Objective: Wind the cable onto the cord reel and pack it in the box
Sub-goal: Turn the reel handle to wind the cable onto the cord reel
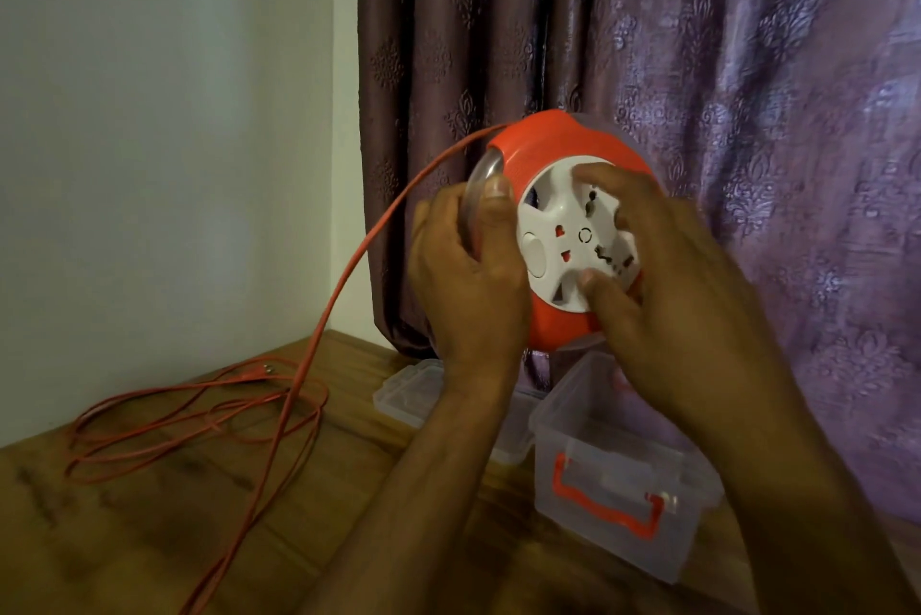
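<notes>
Purple patterned curtain behind, the round orange-and-white plastic cord reel (573, 235) is held up above the clear plastic box (618, 475) — left hand (468, 275) gripping its rim at nine o'clock, right hand's (663, 260) fingers curled onto the white hub — rigid, light-looking, while the thin orange cable (319, 340) trails limp to the wooden table (149, 539).

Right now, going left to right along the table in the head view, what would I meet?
Loose orange cable in loops → clear lid lying flat → clear box with an orange handle. The reel and both hands are held above the table, so I leave them out.
</notes>
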